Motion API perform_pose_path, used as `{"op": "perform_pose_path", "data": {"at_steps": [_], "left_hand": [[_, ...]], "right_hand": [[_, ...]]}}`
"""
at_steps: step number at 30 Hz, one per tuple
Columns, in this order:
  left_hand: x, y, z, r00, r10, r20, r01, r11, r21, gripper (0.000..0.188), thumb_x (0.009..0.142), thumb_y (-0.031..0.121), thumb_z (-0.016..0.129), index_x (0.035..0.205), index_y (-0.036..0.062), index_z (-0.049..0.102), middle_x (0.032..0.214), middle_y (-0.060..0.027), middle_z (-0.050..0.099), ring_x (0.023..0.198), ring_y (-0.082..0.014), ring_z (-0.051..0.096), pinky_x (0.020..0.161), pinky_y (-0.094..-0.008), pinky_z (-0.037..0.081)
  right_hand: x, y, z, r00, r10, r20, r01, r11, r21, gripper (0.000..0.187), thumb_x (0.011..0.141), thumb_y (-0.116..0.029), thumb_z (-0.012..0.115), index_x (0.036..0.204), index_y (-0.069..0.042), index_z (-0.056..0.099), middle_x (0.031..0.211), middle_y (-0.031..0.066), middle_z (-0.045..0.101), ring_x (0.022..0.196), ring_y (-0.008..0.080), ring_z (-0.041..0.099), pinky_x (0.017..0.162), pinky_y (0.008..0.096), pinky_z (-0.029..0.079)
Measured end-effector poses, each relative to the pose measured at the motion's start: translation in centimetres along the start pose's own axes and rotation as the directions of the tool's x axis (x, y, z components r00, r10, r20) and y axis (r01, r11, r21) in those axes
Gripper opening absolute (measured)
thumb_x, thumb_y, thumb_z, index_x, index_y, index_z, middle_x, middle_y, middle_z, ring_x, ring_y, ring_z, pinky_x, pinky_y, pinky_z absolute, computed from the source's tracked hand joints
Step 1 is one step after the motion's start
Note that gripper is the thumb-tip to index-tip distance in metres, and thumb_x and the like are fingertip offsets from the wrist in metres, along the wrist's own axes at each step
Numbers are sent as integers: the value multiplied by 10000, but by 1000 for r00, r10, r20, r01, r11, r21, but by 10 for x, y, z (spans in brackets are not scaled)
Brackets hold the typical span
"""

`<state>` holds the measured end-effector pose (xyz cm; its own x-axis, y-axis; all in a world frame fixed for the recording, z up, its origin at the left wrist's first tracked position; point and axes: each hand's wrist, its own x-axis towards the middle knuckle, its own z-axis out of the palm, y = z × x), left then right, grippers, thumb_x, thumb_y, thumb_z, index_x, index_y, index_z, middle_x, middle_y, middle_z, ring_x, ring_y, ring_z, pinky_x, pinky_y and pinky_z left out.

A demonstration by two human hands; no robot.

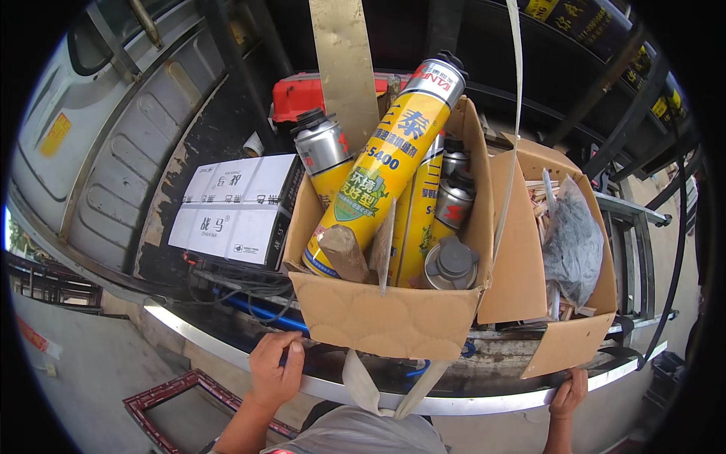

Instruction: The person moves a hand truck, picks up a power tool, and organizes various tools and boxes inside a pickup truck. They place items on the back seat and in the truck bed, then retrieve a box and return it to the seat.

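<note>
My left hand is closed over the shiny metal edge of a truck bed, fingers curled onto its top. Farther right, my right hand grips the same edge. Between them, just beyond the edge, stands an open cardboard box holding several yellow-and-silver spray cans. One large yellow can leans diagonally across the top, and another can stands at the left. A wooden handle end and a flat blade-like piece stick up at the front. Neither hand touches the box.
To the left lies a white-and-black carton, with dark cables before it. At the right is a second cardboard box with a grey plastic bag. A pale strap hangs past the box. A dark red frame lies below left.
</note>
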<state>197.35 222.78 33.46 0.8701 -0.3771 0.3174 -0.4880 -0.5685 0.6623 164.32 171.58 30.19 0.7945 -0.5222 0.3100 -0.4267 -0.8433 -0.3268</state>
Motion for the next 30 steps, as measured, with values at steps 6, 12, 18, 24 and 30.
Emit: {"op": "perform_pose_path", "data": {"at_steps": [6, 12, 18, 24, 30], "left_hand": [[2, 3, -2, 999, -16, 31, 18, 997, -70, 83, 970, 23, 659, 1005, -24, 718, 875, -143, 747, 777, -296, 710, 728, -369, 557], [1, -1, -5, 999, 32, 9, -30, 990, -140, 74, 914, 2, 693, 968, -20, 739, 794, -131, 734, 680, -293, 709, 647, -365, 554], [-5, -14, -15, 992, 113, 49, -99, 970, -223, 51, 926, 10, 699, 961, -10, 730, 824, -144, 746, 658, -293, 700, 624, -366, 550], [-8, -26, -36, 959, 276, 69, -231, 896, -380, 75, 887, 22, 742, 957, -1, 726, 816, -121, 723, 646, -269, 668, 583, -356, 527], [-43, -94, -120, 956, 294, 17, -278, 920, -276, 76, 909, 55, 728, 964, 4, 736, 840, -117, 736, 687, -273, 689, 626, -351, 551]], "right_hand": [[-4, 0, -1, 999, 35, 20, -34, 999, -5, 263, 899, -104, 449, 1003, 42, 641, 801, 173, 515, 745, 351, 516, 693, 438, 419], [-13, -7, 3, 989, 111, -96, -117, 991, -63, 274, 978, -59, 433, 1116, 61, 636, 1001, 206, 590, 916, 363, 568, 823, 448, 471], [-43, -40, 26, 868, 260, -424, -295, 955, -19, 253, 1068, -37, 509, 1273, 70, 615, 1228, 184, 630, 1146, 312, 590, 1027, 409, 476], [-22, -254, 35, 840, 17, -543, 63, 990, 128, 253, 1040, 55, 470, 1262, 58, 590, 1230, 175, 589, 1143, 290, 552, 1018, 410, 461], [-25, -460, 93, 903, -324, -280, 416, 820, 392, 309, 801, 157, 558, 1058, 6, 640, 982, 155, 609, 874, 294, 575, 792, 393, 481]]}}
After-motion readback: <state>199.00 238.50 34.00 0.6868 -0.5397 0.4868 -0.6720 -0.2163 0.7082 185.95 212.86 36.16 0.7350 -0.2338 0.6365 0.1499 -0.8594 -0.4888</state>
